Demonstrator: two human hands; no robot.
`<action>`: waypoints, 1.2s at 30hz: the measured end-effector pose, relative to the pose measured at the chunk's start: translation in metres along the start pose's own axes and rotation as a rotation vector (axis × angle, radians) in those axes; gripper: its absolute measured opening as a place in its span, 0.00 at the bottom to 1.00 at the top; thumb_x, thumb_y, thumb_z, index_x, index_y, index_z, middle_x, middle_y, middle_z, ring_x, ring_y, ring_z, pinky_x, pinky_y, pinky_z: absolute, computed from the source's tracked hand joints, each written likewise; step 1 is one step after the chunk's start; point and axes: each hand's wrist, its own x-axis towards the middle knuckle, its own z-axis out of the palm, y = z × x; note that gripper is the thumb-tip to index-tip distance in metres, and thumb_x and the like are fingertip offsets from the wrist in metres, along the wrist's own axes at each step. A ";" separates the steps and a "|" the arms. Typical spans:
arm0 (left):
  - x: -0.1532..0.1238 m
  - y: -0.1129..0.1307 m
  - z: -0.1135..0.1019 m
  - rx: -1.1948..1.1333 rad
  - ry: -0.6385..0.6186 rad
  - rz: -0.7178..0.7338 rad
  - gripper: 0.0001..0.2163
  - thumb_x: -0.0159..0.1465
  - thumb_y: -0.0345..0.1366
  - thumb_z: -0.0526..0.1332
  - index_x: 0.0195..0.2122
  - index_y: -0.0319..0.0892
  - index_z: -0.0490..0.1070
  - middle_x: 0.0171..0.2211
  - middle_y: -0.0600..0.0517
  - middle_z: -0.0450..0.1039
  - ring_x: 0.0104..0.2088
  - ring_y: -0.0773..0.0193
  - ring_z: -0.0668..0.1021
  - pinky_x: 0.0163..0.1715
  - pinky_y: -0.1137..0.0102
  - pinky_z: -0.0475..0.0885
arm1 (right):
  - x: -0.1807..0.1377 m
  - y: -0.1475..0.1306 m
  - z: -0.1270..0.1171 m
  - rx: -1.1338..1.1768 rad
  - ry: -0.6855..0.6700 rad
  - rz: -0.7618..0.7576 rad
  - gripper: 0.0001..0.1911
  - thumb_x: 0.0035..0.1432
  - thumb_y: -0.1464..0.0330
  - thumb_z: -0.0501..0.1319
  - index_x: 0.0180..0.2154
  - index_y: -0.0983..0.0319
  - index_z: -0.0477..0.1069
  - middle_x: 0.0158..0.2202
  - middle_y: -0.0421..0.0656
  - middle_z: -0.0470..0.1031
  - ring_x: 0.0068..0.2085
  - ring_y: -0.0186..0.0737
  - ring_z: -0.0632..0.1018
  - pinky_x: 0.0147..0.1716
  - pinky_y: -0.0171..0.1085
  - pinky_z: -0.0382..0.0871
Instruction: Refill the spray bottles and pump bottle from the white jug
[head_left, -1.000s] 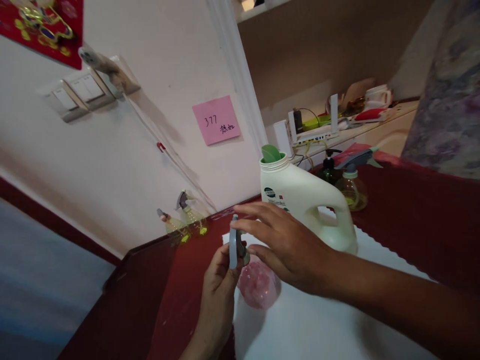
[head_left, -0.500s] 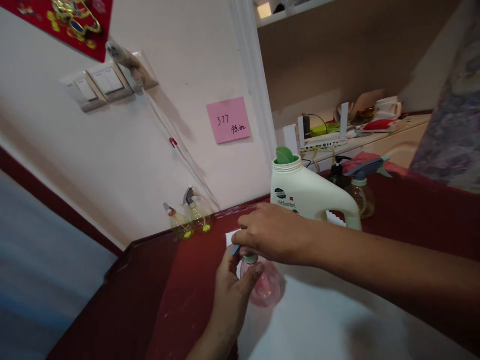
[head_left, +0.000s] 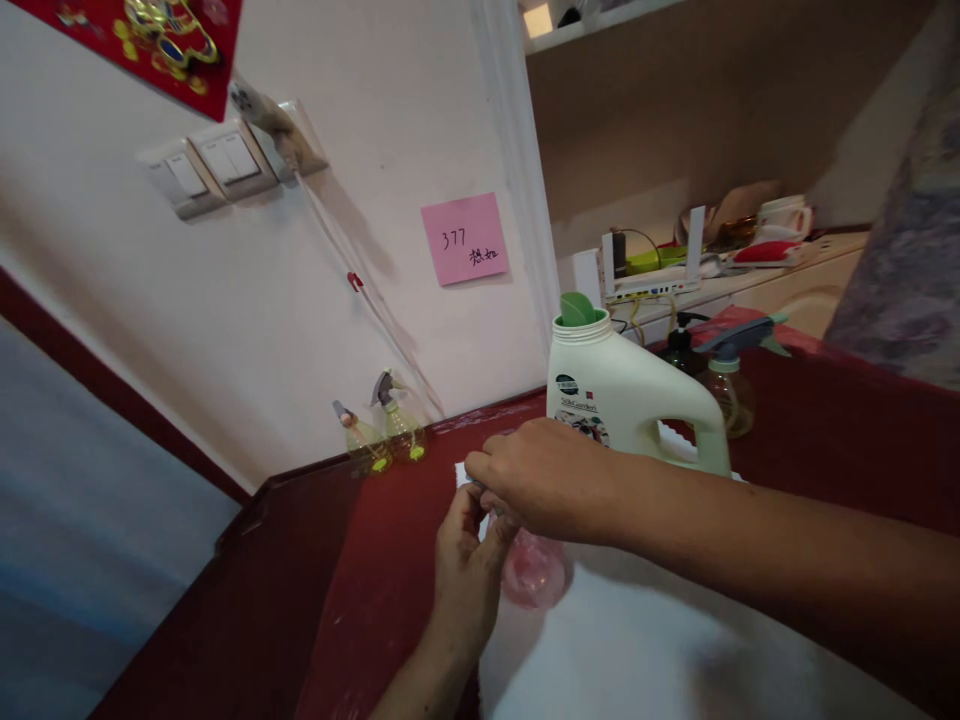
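Note:
A small pink spray bottle (head_left: 534,570) stands on a white sheet (head_left: 637,640) laid over the dark red table (head_left: 360,590). My left hand (head_left: 465,560) wraps around the bottle's neck from the left. My right hand (head_left: 544,480) is closed over the grey spray head on top, which it hides almost fully. Just behind my hands stands a large cream jug (head_left: 622,395) with a handle and a green spout in its open mouth.
Two small yellow-green spray bottles (head_left: 382,432) stand against the wall at the table's back. A brown spray bottle (head_left: 727,385) and a dark pump bottle (head_left: 679,345) stand behind the jug. A pink note (head_left: 465,238), switches and a cable are on the wall.
The grey spray head, held upright above the pink bottle a second ago, has come down onto its neck. My right hand closed over it, my left hand gripped the neck.

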 end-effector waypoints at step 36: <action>0.011 0.003 -0.011 0.016 -0.119 -0.012 0.15 0.60 0.42 0.72 0.45 0.43 0.76 0.45 0.47 0.78 0.47 0.54 0.77 0.49 0.64 0.71 | -0.005 0.002 -0.002 -0.044 0.003 -0.034 0.07 0.66 0.68 0.63 0.45 0.60 0.76 0.38 0.45 0.80 0.36 0.46 0.82 0.27 0.37 0.62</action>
